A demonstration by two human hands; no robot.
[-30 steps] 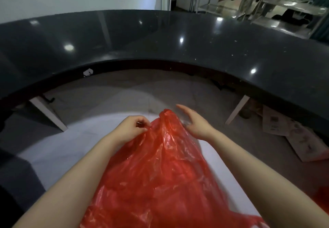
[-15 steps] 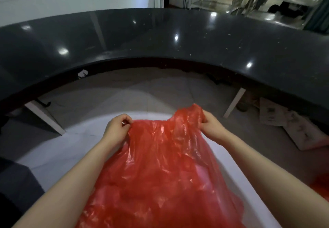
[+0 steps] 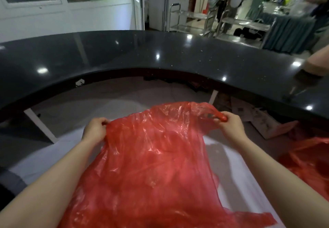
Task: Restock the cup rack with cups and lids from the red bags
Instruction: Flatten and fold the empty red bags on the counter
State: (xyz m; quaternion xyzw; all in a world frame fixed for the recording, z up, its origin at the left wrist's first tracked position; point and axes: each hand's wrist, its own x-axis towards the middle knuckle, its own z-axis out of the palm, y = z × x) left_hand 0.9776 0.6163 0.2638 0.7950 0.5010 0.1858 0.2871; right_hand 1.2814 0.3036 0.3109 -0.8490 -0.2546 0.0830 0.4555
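Both hands hold the top edge of a red bag that lies spread over a white table in front of the person. The left hand grips the bag's left corner with curled fingers, and the right hand pinches a twisted bag handle at the right corner. A second red bag sits at the right edge. A curved black counter arcs beyond the table, with metal carts behind it.

Thin, crinkled, translucent red plastic bag, stretched wide at its top edge, draped toward the viewer over a white surface. Second red bag at right.
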